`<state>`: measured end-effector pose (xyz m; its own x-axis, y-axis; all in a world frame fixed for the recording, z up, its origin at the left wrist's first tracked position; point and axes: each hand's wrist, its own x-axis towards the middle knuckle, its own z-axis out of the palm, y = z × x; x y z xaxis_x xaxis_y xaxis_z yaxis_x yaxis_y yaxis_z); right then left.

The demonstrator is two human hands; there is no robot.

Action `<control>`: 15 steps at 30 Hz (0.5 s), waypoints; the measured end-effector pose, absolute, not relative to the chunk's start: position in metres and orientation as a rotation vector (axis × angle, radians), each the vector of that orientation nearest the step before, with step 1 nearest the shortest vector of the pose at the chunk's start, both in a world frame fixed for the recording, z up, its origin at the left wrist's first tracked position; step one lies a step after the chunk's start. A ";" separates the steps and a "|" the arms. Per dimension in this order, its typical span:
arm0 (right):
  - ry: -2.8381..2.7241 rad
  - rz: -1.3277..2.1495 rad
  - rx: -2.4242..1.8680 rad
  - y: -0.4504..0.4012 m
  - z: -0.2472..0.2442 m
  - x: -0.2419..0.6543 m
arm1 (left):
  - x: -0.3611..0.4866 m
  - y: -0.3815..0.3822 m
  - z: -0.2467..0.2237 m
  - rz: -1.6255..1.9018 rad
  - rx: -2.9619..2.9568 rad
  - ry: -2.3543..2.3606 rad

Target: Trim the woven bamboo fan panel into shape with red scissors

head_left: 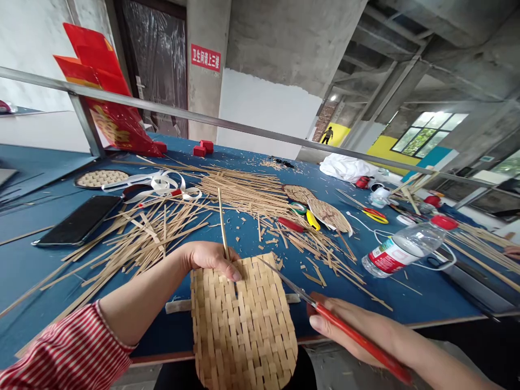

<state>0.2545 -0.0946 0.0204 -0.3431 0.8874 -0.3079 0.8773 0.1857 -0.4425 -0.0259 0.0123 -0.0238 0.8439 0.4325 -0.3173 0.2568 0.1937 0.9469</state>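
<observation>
My left hand (pixel 215 259) is closed on the top edge of a woven bamboo-strip panel (pixel 246 319), thumb on its front face. A thin bamboo strip (pixel 222 222) stands upright out of the weave beside the thumb. The panel has rounded lower corners and leans above my lap at the table's near edge. In my right hand (pixel 345 325) is a red-handled tool (pixel 357 338) with a slim, pointed metal end. Its tip reaches the panel's upper right edge; whether it touches the weave I cannot tell. The fingers behind the handle are partly hidden.
Loose bamboo strips (pixel 247 195) and offcuts cover much of the blue table (pixel 325 281). A black phone (pixel 79 219) lies left; a water bottle (pixel 406 246) leans at right. Beyond are woven ovals (pixel 329 214), scissors (pixel 376 215) and a metal rail (pixel 227 123). Another person's hand (pixel 512 251) shows at far right.
</observation>
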 end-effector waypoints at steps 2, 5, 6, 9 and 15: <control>-2.422 0.938 -1.776 -0.093 0.019 0.255 | -0.025 0.011 -0.024 0.133 1.390 0.591; -2.424 0.906 -1.756 -0.094 0.019 0.248 | -0.026 0.010 -0.022 0.157 1.400 0.575; -2.416 0.857 -1.765 -0.094 0.019 0.245 | -0.026 0.011 -0.021 0.166 1.411 0.571; -2.404 0.702 -1.810 -0.097 0.019 0.235 | -0.028 0.012 -0.022 0.177 1.438 0.581; -2.557 0.679 -1.828 -0.093 0.021 0.234 | -0.029 0.013 -0.026 0.179 1.452 0.593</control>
